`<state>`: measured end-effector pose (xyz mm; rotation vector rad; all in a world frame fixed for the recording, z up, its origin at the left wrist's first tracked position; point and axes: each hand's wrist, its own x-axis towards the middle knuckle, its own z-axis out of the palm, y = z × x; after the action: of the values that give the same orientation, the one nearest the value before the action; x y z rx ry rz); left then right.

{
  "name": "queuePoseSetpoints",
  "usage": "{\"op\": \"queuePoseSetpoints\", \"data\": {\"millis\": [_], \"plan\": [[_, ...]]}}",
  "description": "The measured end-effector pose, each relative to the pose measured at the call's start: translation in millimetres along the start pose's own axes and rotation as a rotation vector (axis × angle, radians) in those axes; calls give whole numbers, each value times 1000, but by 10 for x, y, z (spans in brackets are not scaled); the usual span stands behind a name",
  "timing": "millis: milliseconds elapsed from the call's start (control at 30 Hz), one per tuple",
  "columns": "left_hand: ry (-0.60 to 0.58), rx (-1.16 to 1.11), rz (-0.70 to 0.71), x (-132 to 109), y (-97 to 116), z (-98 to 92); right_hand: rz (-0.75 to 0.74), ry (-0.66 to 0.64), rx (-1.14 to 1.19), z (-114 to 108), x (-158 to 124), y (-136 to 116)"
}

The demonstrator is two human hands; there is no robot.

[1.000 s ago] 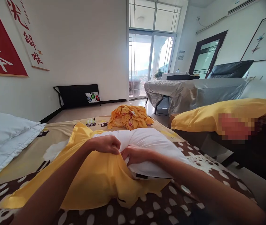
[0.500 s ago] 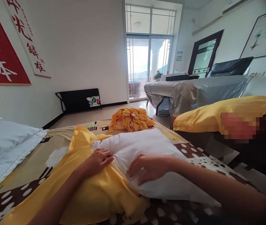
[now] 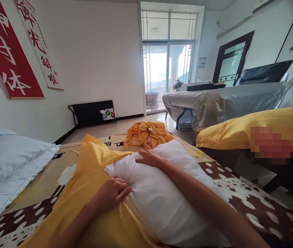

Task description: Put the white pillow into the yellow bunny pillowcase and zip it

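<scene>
A white pillow (image 3: pixel 161 203) lies partly inside a yellow pillowcase (image 3: pixel 92 172), its right part bare. My left hand (image 3: pixel 114 193) is closed on the edge of the case opening, thumb pointing toward the pillow; the fingertips are hidden in the cloth. Across the pillow reaches my right arm, and my right hand (image 3: pixel 150 157) lies on the pillow's far side with fingers stretched out, close to the opening's far edge. The case's far left corner stands up in a peak.
A patterned brown and beige bed cover (image 3: pixel 40 210) spreads underneath. White pillows (image 3: pixel 14 172) are stacked at left. A crumpled orange-yellow cloth bundle (image 3: pixel 148 134) sits at the far edge. To the right is another yellow-covered item (image 3: pixel 229 127), beside a blurred patch. Behind stands a plastic-covered table (image 3: pixel 205 100).
My right hand has moved from the pillow's near middle to its far side and opened out. The pillow's near part has shifted closer to me. My left hand stays at the case edge.
</scene>
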<state>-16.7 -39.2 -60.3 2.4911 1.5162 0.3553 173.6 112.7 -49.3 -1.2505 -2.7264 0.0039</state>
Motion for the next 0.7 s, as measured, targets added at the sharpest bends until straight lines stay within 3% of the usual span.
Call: {"op": "queuePoseSetpoints", "data": {"millis": [100,167,233,367,467,600,700], "plan": [[177,35,-49,53,47,-235,-28,114,-47,-183,-208,-122],[391,221,-66,100,72,-417,-71,206,-80,-319,-344,-246],[503,452,-113,141,74,-582,-127,274,-89,-433,-471,-384],[378,631,-283,165,36,-807,-264,353,-97,-594,-713,-627],[377,726,-334,139,92,-907,-364,375,-118,-660,-869,-769],[497,839,-298,150,409,-969,-458,379,-151,-680,-981,-940],[474,796,-247,244,726,-961,-510,355,-164,-672,-1015,-1040]]}}
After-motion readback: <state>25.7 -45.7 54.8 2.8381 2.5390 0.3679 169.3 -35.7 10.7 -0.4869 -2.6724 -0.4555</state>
